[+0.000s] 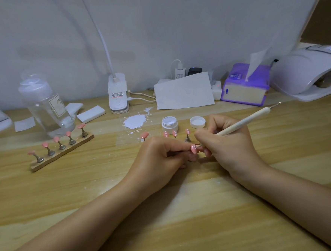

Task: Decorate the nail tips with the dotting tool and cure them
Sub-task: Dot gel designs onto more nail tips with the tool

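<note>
Left hand (pixel 159 155): pinches pink tip (pixel 193 148).
Right hand (pixel 226 140): grips dotting tool (pixel 242 122), handle toward 2 o'clock, point at tip.

We can make out only "JM" on the cream label of the clear plastic pump bottle (pixel 47 106); print on the white clip lamp base (pixel 117 94) and purple tissue pack (pixel 244 86) stays unreadable.

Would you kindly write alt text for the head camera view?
The left hand pinches a pink nail tip while the right hand touches a dotting tool to it. Behind stand an open white jar, a stand of pink tips and a curing lamp.
</note>
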A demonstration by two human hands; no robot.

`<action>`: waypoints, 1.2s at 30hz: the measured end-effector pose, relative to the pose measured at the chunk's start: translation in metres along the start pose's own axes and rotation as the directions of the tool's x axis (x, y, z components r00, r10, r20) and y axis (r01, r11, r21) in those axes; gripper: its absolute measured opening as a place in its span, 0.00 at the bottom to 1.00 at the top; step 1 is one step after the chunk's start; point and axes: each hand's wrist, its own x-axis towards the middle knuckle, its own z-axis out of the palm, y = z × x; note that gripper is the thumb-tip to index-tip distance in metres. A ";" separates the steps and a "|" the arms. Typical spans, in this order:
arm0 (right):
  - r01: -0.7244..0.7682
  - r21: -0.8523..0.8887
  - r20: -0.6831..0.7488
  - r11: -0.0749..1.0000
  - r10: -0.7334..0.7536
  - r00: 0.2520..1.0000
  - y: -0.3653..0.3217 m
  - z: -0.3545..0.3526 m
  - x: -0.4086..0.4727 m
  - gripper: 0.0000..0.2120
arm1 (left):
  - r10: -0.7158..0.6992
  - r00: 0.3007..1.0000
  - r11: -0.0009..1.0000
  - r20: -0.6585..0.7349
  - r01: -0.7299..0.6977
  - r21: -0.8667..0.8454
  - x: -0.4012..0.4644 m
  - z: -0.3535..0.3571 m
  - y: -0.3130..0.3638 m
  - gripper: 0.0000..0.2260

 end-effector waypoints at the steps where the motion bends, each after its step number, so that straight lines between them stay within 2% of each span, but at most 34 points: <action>1: -0.001 -0.001 0.000 1.000 0.001 1.000 0.000 0.000 0.000 0.17 | -0.001 1.000 1.000 0.000 0.001 0.008 0.000 0.000 0.000 0.12; 4: -0.013 0.008 0.007 1.000 0.013 1.000 -0.001 0.000 0.000 0.17 | -0.004 1.000 1.000 -0.002 0.005 0.025 0.000 0.000 0.001 0.08; 10: -0.027 0.011 0.019 1.000 0.027 0.999 -0.001 0.000 0.000 0.17 | -0.009 1.000 1.000 0.018 0.009 -0.027 0.000 -0.001 0.002 0.14; 19: -0.036 0.010 0.015 0.999 0.035 0.999 -0.002 0.001 0.000 0.17 | -0.019 1.000 0.999 0.023 0.020 -0.040 -0.001 -0.001 0.002 0.15; 36: -0.037 0.026 0.004 0.999 0.037 0.999 -0.002 0.000 -0.001 0.17 | -0.015 1.000 0.999 0.020 0.015 -0.038 0.000 0.000 -0.001 0.10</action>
